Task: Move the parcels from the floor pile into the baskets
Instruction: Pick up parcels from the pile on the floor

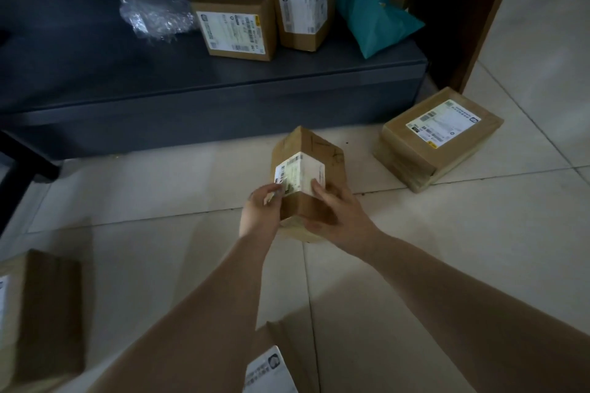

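I hold a small brown cardboard parcel (311,150) with a white label above the tiled floor, one corner edge facing me. My left hand (259,215) grips its left side and my right hand (338,217) grips its right side and bottom. On the floor lie a flat brown parcel (437,137) at the right, another brown parcel (41,313) at the lower left, and a labelled parcel (277,360) under my arms. On the dark platform (159,80) behind stand two labelled boxes (236,25) (303,3) and a teal mailer bag (373,16). No basket shows.
A crumpled clear plastic wrap (156,16) lies on the platform at the left. A dark wooden post (472,9) rises at the right of the platform. Pale floor tiles (479,233) spread to the right.
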Demonstrator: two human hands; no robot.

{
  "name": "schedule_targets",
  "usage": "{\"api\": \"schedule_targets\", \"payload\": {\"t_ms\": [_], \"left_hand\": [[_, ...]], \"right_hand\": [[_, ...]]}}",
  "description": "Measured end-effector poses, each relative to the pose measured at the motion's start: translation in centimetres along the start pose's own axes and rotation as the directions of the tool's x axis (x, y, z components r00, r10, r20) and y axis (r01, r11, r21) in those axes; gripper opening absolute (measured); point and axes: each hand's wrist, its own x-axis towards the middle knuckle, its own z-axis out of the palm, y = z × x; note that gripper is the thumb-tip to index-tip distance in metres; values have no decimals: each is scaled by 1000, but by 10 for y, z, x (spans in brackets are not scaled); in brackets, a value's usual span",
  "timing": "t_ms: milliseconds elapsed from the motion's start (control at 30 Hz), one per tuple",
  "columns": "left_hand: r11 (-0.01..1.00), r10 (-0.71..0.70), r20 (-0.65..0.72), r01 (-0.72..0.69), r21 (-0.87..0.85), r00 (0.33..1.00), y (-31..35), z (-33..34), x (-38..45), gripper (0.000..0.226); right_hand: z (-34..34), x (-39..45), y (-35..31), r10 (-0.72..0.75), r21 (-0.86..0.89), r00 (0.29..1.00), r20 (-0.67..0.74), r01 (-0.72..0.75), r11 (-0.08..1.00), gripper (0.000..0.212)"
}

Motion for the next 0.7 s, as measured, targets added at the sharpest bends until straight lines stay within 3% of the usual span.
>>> {"api": "schedule_targets", "payload": {"t_ms": [133, 200, 267, 400, 467, 533, 633, 700], "left_hand": [[996, -90, 54, 91, -25, 994, -12, -9, 2, 46], [996, -88, 48, 88, -11, 995, -18, -11, 3, 50], [998, -56, 26, 55, 33, 998, -22, -10, 4, 47], [967, 75, -81, -52, 250, 994, -16, 5, 9, 59], [883, 229, -117, -156, 443, 966, -7, 17, 10, 61], [763, 346, -27, -264, 590, 938, 2, 34, 7, 59], [634, 346, 177, -369, 680, 921, 7, 59, -3, 66], [556, 336, 238, -396, 731, 911, 4, 69, -8, 73]], "right_hand": [[17, 4, -6, -93, -305, 990, 102, 120, 945, 75], [21, 6, -9, -114, -309, 990, 88, 135, 941, 70], [15, 12, -11, -108, -296, 994, -9, 100, 950, 62], [-26, 39, 3, -26, -481, 957, -290, -122, 868, 64], [-54, 52, 17, 90, -528, 925, -370, -289, 799, 72], [-78, 60, 33, 203, -528, 887, -415, -416, 740, 77], [-97, 59, 58, 384, -483, 831, -403, -549, 682, 84], [-99, 51, 75, 399, -528, 827, -397, -561, 638, 83]]}}
